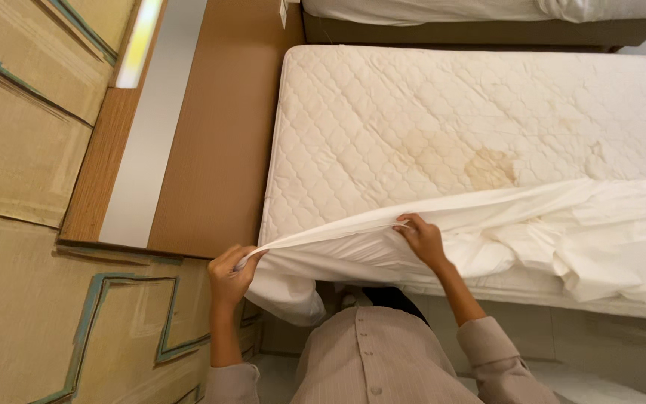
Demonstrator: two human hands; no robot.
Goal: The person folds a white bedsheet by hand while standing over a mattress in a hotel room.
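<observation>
Bedroom corner: brown wooden headboard panel beside bare quilted cream mattress with tan stains. We hold white cotton bedsheet, bunched across mattress's near side. Left hand fisted on sheet corner at mattress corner; right hand pinching hem further along. Best keep hem taut between hands, edge level with mattress edge.

Both arms reach forward from striped grey sleeves, forearms bare. The left hand is a closed fist pinching white fabric, wrist straight, beside the mattress corner. The right hand lies further along the near edge, fingers curled down, gripping the same fabric.
</observation>
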